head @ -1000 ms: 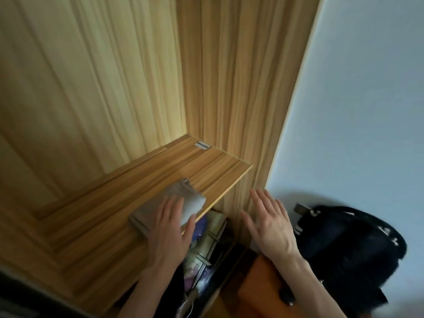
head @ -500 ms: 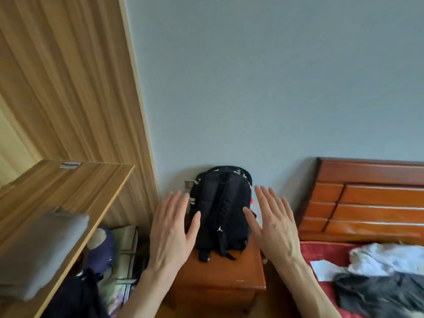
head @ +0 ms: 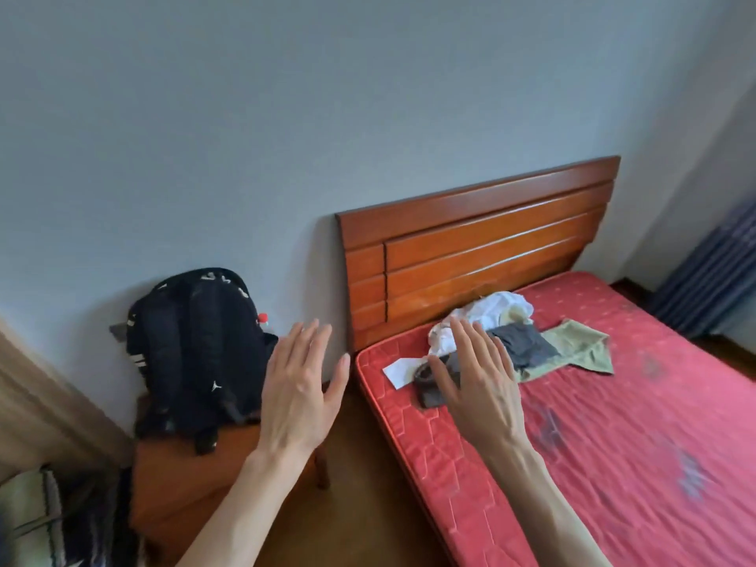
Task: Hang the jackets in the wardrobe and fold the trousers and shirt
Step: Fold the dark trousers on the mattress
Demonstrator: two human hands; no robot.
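A small heap of clothes lies on the red mattress (head: 638,403) near the headboard: a white garment (head: 487,317), a dark grey garment (head: 523,347) and an olive-green garment (head: 581,349). A dark rolled item (head: 425,382) lies at the heap's near end. My left hand (head: 298,390) hovers with straight fingers over the gap between bedside cabinet and bed, holding nothing. My right hand (head: 478,386) is raised flat in front of the heap, empty, and hides part of it. The wardrobe is out of view except its wooden side (head: 24,399) at the left edge.
A black backpack (head: 192,349) stands on the orange bedside cabinet (head: 192,480) against the grey wall. The wooden headboard (head: 474,243) rises behind the bed. A blue striped curtain (head: 716,276) hangs at the far right. Bags and fabric (head: 37,521) lie bottom left.
My view has swung right, from the wardrobe shelf with the folded grey garment to the bed. My left hand left that garment; both hands stay raised and empty.
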